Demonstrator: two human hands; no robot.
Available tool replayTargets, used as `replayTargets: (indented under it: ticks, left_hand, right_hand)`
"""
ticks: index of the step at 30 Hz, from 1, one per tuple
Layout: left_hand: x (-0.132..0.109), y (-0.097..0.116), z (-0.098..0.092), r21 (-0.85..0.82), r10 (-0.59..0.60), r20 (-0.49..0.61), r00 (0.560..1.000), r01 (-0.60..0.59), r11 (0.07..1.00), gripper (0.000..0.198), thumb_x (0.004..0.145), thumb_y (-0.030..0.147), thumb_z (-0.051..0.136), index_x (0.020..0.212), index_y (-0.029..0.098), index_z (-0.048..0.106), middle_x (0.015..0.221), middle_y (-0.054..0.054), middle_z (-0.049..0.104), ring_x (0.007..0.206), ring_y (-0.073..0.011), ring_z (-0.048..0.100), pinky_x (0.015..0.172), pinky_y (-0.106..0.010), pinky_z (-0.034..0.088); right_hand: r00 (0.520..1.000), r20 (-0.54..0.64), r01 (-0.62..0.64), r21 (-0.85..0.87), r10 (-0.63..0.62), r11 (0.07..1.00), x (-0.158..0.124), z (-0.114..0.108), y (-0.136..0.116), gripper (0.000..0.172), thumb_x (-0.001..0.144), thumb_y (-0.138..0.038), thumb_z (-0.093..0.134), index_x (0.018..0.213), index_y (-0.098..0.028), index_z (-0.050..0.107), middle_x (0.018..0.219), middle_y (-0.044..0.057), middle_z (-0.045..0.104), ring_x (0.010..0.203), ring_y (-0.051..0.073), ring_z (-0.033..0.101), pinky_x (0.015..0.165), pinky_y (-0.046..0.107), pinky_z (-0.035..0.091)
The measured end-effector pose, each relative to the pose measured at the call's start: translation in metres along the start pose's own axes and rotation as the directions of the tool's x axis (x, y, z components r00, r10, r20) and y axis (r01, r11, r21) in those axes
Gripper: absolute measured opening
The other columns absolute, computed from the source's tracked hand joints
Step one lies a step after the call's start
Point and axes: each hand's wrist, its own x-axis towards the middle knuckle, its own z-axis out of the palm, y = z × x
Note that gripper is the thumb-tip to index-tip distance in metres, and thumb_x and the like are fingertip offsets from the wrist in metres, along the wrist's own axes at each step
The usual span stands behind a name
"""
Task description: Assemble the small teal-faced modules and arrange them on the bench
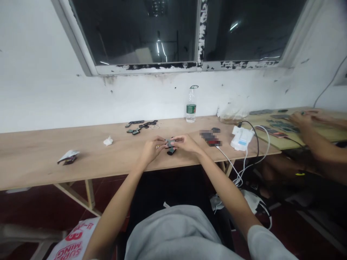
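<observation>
Both hands meet over the wooden table's front part, around a small flat grey piece with a dark edge (171, 143). My left hand (154, 147) pinches its left side with the fingertips, and my right hand (186, 143) grips its right side between thumb and fingers. Just below the fingers, a small black piece (171, 151) is partly covered; whether it touches the held piece I cannot tell. Behind my hands lie several similar dark and grey pieces (135, 130), with tiny pale bits (155, 125) beside them.
A water bottle (191, 108) stands by the wall. To the right are a partly blurred phone (210, 138), a white power strip (240, 138) with cables, and a plastic bag (233, 112). Crumpled tissue (108, 141) and a wrapper (68, 157) lie left. Another person's hands (303, 117) work far right.
</observation>
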Motion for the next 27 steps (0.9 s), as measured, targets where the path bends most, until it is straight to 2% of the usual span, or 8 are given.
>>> replayTargets:
  ticks: [3, 6, 9, 11, 16, 20, 24, 27]
  left_hand:
    - [0.0, 0.0, 0.004, -0.171, -0.148, -0.039, 0.988, 0.14, 0.975, 0.029, 0.08, 0.047, 0.077, 0.089, 0.02, 0.08, 0.109, -0.011, 0.075, 0.101, -0.0304, 0.07, 0.095, -0.046, 0.056]
    - [-0.001, -0.003, 0.008, -0.404, -0.29, 0.043, 0.956, 0.283, 0.87, 0.043, 0.064, 0.05, 0.088, 0.088, 0.017, 0.075, 0.103, -0.012, 0.077, 0.095, -0.0311, 0.073, 0.09, -0.047, 0.06]
    - [-0.002, -0.006, 0.01, -0.521, -0.339, 0.125, 0.932, 0.353, 0.778, 0.051, 0.051, 0.046, 0.094, 0.083, 0.016, 0.067, 0.092, -0.01, 0.077, 0.085, -0.0285, 0.074, 0.085, -0.045, 0.061]
    - [-0.002, -0.006, 0.011, -0.533, -0.334, 0.122, 0.934, 0.346, 0.772, 0.051, 0.052, 0.046, 0.094, 0.082, 0.017, 0.065, 0.09, -0.009, 0.076, 0.084, -0.0272, 0.074, 0.083, -0.043, 0.061]
    - [0.0, -0.011, 0.005, -0.434, -0.292, 0.058, 0.955, 0.288, 0.854, 0.047, 0.071, 0.055, 0.081, 0.095, 0.016, 0.07, 0.1, -0.01, 0.076, 0.088, -0.026, 0.073, 0.083, -0.04, 0.06]
    - [-0.001, -0.037, -0.004, -0.165, -0.303, 0.026, 0.953, 0.303, 0.939, 0.042, 0.073, 0.053, 0.079, 0.095, 0.018, 0.072, 0.1, -0.01, 0.076, 0.086, -0.0283, 0.072, 0.081, -0.041, 0.059]
    - [-0.008, -0.072, -0.007, -0.027, -0.303, -0.002, 0.953, 0.303, 0.953, 0.042, 0.071, 0.052, 0.08, 0.094, 0.018, 0.074, 0.106, -0.013, 0.075, 0.102, -0.0332, 0.069, 0.092, -0.045, 0.055]
    - [-0.013, -0.088, -0.007, -0.03, -0.334, 0.067, 0.94, 0.336, 0.941, 0.047, 0.073, 0.053, 0.078, 0.105, 0.019, 0.073, 0.113, -0.012, 0.074, 0.105, -0.0321, 0.069, 0.093, -0.045, 0.055]
  right_hand:
    - [1.0, 0.02, 0.006, 0.01, -0.006, 1.0, -0.002, 0.001, -0.004, 0.046, 0.072, -0.045, 0.086, 0.106, -0.015, 0.077, 0.092, 0.009, 0.078, 0.069, 0.017, 0.07, 0.069, 0.031, 0.059]
    - [0.997, 0.072, 0.007, 0.008, -0.007, 1.0, -0.006, 0.003, -0.009, 0.046, 0.073, -0.045, 0.085, 0.107, -0.015, 0.078, 0.091, 0.008, 0.078, 0.07, 0.017, 0.07, 0.071, 0.031, 0.058]
    - [0.992, 0.127, 0.009, -0.012, -0.008, 1.0, -0.009, 0.003, -0.014, 0.047, 0.074, -0.045, 0.084, 0.109, -0.015, 0.078, 0.091, 0.007, 0.078, 0.071, 0.017, 0.07, 0.073, 0.031, 0.058]
    - [0.991, 0.132, 0.006, -0.026, -0.003, 1.0, -0.009, 0.001, -0.015, 0.046, 0.075, -0.045, 0.083, 0.109, -0.015, 0.077, 0.091, 0.007, 0.078, 0.071, 0.017, 0.069, 0.073, 0.031, 0.057]
    - [0.999, -0.044, 0.001, -0.163, -0.009, 0.987, -0.003, -0.016, -0.006, 0.037, 0.079, -0.034, 0.079, 0.109, -0.015, 0.071, 0.093, 0.008, 0.077, 0.072, 0.017, 0.07, 0.072, 0.03, 0.056]
    - [0.973, -0.229, -0.083, -0.417, -0.016, 0.905, -0.001, -0.038, 0.005, 0.023, 0.078, -0.02, 0.076, 0.097, -0.015, 0.066, 0.089, 0.007, 0.075, 0.078, 0.018, 0.07, 0.07, 0.026, 0.052]
    - [0.964, -0.253, -0.212, -0.534, 0.085, 0.818, -0.004, -0.053, 0.009, 0.012, 0.078, -0.019, 0.074, 0.084, -0.017, 0.063, 0.081, 0.006, 0.075, 0.076, 0.018, 0.07, 0.066, 0.023, 0.049]
    - [0.95, -0.266, -0.29, -0.575, 0.161, 0.765, -0.006, -0.054, 0.01, 0.008, 0.08, -0.02, 0.07, 0.08, -0.017, 0.063, 0.072, 0.005, 0.073, 0.069, 0.017, 0.068, 0.062, 0.022, 0.045]
